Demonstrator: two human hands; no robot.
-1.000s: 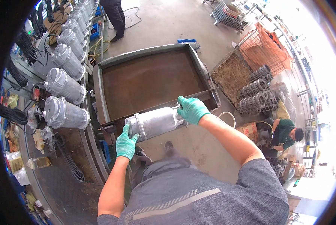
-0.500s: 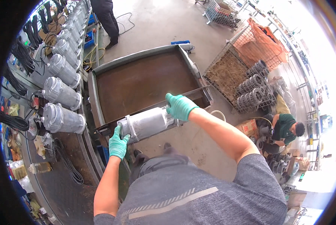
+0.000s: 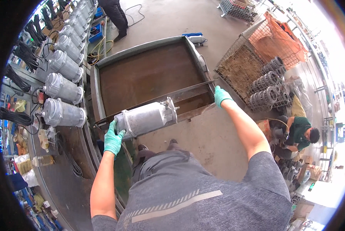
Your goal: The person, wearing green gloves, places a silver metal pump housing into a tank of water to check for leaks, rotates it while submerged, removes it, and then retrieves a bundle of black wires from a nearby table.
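Biggest thing before you: the shallow metal tank point(image 3: 98, 92), rectangular and brown inside, a flat bar running across its near side. Over on your left stretches the dark worktop point(image 3: 60, 192), and to the right, beyond the tank, stands the wire cage point(image 3: 255, 36), an orange sheet draped over its far end. Next in size, a co-worker point(image 3: 300, 133) in a dark green top sits low at the right. Down to the silver motor housing point(image 3: 143, 117) now: it's on its side along the tank's near edge, flanged end toward your right. Your green-gloved left hand point(image 3: 112, 140) is grasping its left end, thumb low, fingers higher. Your right hand point(image 3: 221, 96), gloved too, is off the housing, by the tank's near right corner; whether it's gripping there, you can't tell. Smallest, a black cable coil point(image 3: 73, 163) lies on the worktop.
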